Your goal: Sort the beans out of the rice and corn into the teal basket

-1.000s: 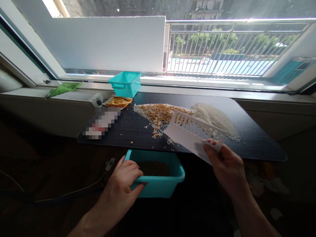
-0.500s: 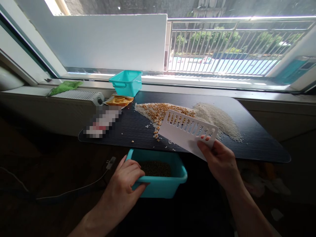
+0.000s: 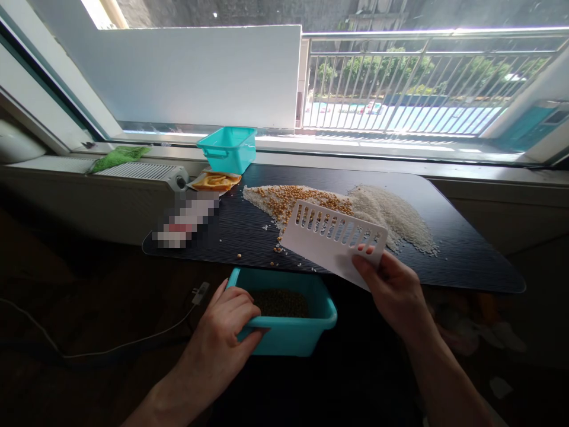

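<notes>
My left hand (image 3: pixel 229 329) is closed round the near left rim of a teal plastic bin (image 3: pixel 288 338), held just below the table's front edge. Small dark grains (image 3: pixel 282 302) cover the bin's floor. In my right hand (image 3: pixel 395 290) is a white slotted scraper (image 3: pixel 326 249), gripped at its right end between thumb and fingers. It is tilted over the near side of a heap of yellow corn kernels (image 3: pixel 284 193) mixed with white grains. To the right, a pile of white rice-like grains (image 3: pixel 395 213) joins that heap. The scraper hides part of both.
A second teal bin (image 3: pixel 233 151) stands at the back left of the dark table (image 3: pixel 466 255), behind an orange-brown packet (image 3: pixel 216 181). A pixelated item (image 3: pixel 186 219) lies at the left edge. A green cloth (image 3: pixel 120 157) rests on the radiator (image 3: pixel 142 172); a white cable (image 3: pixel 128 351) runs below.
The scraper in my right hand has shifted slightly left and toward me. A few kernels and grains now lie nearer the table's front edge. My left hand and the bin stay put.
</notes>
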`<state>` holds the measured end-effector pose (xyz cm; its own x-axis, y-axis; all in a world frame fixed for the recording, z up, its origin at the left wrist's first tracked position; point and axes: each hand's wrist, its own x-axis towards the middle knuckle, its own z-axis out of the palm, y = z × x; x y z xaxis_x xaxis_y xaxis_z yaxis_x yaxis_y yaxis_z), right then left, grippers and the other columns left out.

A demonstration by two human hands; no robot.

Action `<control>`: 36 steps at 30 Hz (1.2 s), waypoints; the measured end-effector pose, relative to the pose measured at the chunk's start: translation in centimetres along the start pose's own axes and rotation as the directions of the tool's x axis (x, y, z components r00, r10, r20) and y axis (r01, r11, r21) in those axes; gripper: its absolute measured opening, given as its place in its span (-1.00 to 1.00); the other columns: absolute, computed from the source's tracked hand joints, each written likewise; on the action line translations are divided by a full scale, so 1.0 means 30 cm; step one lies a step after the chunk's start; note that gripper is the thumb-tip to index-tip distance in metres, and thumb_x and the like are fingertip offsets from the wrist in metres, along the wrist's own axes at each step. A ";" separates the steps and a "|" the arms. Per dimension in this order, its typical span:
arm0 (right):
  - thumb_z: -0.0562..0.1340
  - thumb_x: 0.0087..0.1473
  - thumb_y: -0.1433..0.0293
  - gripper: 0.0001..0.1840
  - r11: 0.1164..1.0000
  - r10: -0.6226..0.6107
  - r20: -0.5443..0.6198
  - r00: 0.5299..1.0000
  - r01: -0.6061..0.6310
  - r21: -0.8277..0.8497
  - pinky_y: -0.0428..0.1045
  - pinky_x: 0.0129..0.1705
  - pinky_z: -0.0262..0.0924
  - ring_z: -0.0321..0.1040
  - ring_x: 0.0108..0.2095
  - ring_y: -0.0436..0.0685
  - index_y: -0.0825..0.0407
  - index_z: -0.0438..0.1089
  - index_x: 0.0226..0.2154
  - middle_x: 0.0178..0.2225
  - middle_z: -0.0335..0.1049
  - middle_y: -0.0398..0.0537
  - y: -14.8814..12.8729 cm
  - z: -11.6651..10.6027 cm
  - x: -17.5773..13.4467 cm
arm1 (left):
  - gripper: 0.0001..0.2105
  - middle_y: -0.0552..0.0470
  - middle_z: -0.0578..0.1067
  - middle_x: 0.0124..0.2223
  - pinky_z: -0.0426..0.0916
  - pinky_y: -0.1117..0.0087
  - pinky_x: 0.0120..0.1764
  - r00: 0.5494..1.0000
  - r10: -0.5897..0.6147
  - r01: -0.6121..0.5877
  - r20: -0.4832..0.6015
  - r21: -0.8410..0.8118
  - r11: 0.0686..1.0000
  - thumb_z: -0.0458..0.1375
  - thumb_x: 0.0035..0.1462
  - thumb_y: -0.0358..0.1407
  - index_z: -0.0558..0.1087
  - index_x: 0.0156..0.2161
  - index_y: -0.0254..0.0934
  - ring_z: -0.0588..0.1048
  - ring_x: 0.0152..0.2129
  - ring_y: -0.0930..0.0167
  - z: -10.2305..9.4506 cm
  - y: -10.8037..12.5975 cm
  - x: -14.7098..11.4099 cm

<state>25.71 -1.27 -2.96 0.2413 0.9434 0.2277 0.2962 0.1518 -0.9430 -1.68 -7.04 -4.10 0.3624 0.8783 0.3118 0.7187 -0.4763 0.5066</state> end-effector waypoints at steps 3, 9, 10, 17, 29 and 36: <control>0.34 -0.03 0.16 -0.68 1.000 0.013 0.050 0.999 -0.013 -0.005 0.04 -0.28 0.42 0.50 -0.33 0.18 0.02 0.57 -0.27 -0.34 0.59 -0.04 -0.008 0.018 -0.001 | -0.88 0.07 0.52 -0.38 0.20 0.00 0.11 1.000 0.001 -0.001 0.001 -0.002 1.000 0.12 0.11 -0.49 0.41 -0.40 -0.24 0.48 -0.29 0.31 0.000 -0.001 0.001; 0.35 -0.05 0.18 -0.68 0.999 0.027 0.086 0.996 -0.029 0.015 0.03 -0.24 0.41 0.50 -0.31 0.18 0.03 0.57 -0.26 -0.33 0.60 -0.05 -0.041 0.028 -0.008 | -0.86 0.07 0.52 -0.37 0.22 0.01 0.10 1.000 -0.009 0.009 -0.009 0.003 1.000 0.11 0.12 -0.49 0.42 -0.41 -0.23 0.48 -0.29 0.31 -0.004 -0.002 0.000; 0.35 -0.05 0.18 -0.68 0.999 0.025 0.081 0.996 -0.026 0.019 0.04 -0.23 0.41 0.51 -0.30 0.19 0.03 0.57 -0.27 -0.33 0.60 -0.05 -0.044 0.027 -0.008 | -0.86 0.07 0.53 -0.37 0.22 0.01 0.10 1.000 -0.012 0.012 -0.011 0.004 1.000 0.11 0.12 -0.49 0.42 -0.41 -0.23 0.49 -0.29 0.31 -0.005 -0.001 0.000; 0.34 -0.03 0.18 -0.69 1.000 0.011 0.087 0.996 -0.010 -0.005 0.02 -0.28 0.41 0.49 -0.35 0.17 0.03 0.57 -0.26 -0.36 0.59 -0.06 -0.027 0.037 -0.012 | -0.87 0.07 0.53 -0.39 0.24 0.03 0.09 0.999 -0.012 0.012 -0.035 0.009 1.000 0.11 0.11 -0.47 0.42 -0.42 -0.23 0.49 -0.30 0.30 -0.006 -0.004 -0.003; 0.29 0.03 0.22 -0.71 0.996 -0.020 0.188 0.982 0.004 0.087 0.04 -0.17 0.36 0.48 -0.26 0.17 0.03 0.56 -0.23 -0.28 0.59 -0.06 -0.043 0.135 -0.008 | -0.87 0.07 0.53 -0.39 0.21 -0.02 0.10 0.998 -0.032 0.033 -0.051 0.025 0.999 0.14 0.12 -0.46 0.45 -0.42 -0.23 0.49 -0.31 0.30 -0.020 -0.040 -0.017; 0.23 0.09 0.27 -0.77 0.993 -0.112 0.311 0.944 0.090 0.082 -0.01 -0.21 0.31 0.42 -0.29 0.13 0.02 0.56 -0.30 -0.36 0.54 -0.12 -0.055 0.240 0.044 | -0.89 0.08 0.53 -0.42 0.26 -0.01 0.08 0.994 -0.045 0.048 -0.102 0.021 0.999 0.17 0.09 -0.45 0.46 -0.44 -0.23 0.50 -0.33 0.30 -0.039 -0.060 -0.032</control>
<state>18.88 1.84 -2.86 -0.0930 0.9651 0.2446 0.2401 0.2602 -0.9352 -4.01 -7.07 -4.36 0.2668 0.8903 0.3689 0.7472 -0.4329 0.5042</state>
